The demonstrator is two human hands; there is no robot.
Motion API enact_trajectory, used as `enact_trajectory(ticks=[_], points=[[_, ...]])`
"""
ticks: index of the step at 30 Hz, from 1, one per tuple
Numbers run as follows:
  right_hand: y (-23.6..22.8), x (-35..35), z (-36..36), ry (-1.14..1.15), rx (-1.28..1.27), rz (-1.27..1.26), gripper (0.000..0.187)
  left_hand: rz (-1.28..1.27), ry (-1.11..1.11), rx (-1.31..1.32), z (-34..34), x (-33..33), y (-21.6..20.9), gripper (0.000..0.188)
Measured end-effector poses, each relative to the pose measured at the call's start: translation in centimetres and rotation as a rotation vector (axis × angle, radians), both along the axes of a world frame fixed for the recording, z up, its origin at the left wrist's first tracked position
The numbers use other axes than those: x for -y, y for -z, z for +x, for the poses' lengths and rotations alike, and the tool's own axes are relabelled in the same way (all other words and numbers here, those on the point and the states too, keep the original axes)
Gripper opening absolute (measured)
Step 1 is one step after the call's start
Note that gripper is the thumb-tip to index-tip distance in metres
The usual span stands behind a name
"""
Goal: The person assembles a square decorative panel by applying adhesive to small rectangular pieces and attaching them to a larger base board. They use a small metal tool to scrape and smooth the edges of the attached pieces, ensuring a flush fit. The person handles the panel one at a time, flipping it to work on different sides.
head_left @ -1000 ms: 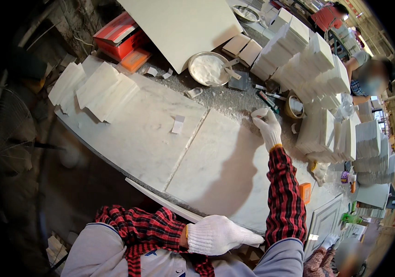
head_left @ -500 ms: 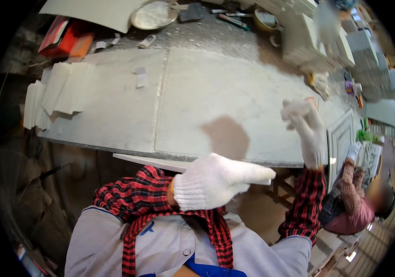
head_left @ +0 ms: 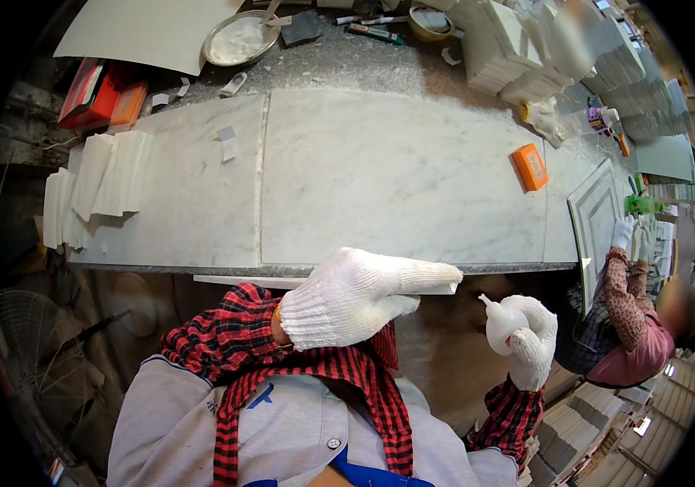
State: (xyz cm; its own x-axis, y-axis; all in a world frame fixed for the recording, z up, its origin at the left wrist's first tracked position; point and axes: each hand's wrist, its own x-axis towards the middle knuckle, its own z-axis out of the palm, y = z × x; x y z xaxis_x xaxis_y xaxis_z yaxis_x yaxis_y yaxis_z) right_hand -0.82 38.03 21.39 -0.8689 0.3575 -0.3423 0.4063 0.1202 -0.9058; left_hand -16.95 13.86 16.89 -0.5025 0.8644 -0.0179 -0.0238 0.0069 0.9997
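Observation:
Both of my hands wear white knit gloves. My left hand (head_left: 343, 300) is closed on a long thin white strip (head_left: 238, 282), held just off the table's front edge. One end of the strip shows past my fingertips; the middle is hidden behind the glove. To the right, in front of the table edge, my right hand (head_left: 533, 341) wraps round a small whitish squeeze bottle (head_left: 503, 326). Its narrow nozzle points up and left, toward the strip's end. An orange box (head_left: 530, 167) lies on the marble slab (head_left: 396, 174) beyond my right hand.
White strips (head_left: 116, 174) are piled at the table's left end, near a red box (head_left: 92, 93). A bowl of white powder (head_left: 238, 39) and stacked white tiles (head_left: 498, 49) stand at the back. A co-worker (head_left: 632, 341) sits at right beside a framed panel (head_left: 595, 211).
My right hand has come back from over the slab to below the table edge, where the squeeze bottle now shows plainly. My left hand has risen slightly leftward, levelling the strip.

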Motion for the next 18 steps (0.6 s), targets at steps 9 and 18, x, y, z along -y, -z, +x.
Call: enact_trajectory(ticks=[9,18], points=[[-0.8,0.6,-0.7,0.020,-0.019,0.104,0.052,-0.024,0.002,0.014,0.1,0.1,-0.4,0.043],[-1.5,0.8,-1.9,-0.039,-0.018,0.176,0.047,0.018,-0.018,0.016,0.2,0.2,-0.4,0.043]])
